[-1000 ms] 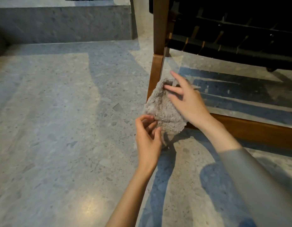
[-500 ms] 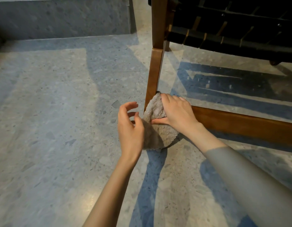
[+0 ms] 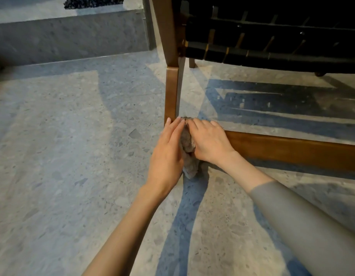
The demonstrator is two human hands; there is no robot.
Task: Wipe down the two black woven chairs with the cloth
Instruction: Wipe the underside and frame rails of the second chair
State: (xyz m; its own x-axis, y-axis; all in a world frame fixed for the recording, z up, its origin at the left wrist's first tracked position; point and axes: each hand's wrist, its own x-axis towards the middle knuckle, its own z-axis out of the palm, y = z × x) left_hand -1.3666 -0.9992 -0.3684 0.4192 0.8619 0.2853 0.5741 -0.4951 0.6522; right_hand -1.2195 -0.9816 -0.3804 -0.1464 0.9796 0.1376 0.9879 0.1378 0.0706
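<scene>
1. Now, the cloth [image 3: 187, 145] is found bunched at the foot of the chair leg [image 3: 171, 92], where that leg meets the low side rail [image 3: 292, 150]. In the picture of a second earlier it is held up, spread out and clear of the wood, so it is brought down onto the joint in between.
2. The right grip [image 3: 209, 143] is closed on the cloth, with fingers curled over its far edge on top of the rail's left end. This hold is kept unchanged from half a second earlier.
3. The left grip [image 3: 166, 154] is what is altered most. Half a second earlier it is shown loosely curled and apart from the cloth; it is now laid flat with straight fingers against the cloth's left side, fingertips touching the leg's foot, and nothing is clasped by it.
4. The cloth is thus pressed between both grips, and only a narrow strip of it is left visible. Its near end is trailed down onto the floor [image 3: 63, 156].
5. Wiping of the lowest corner of the frame is judged to be under way.
6. The black woven seat [image 3: 272, 52], farther off to the right, is not touched, and no second chair is seen, so much of the task is judged to be left.
</scene>
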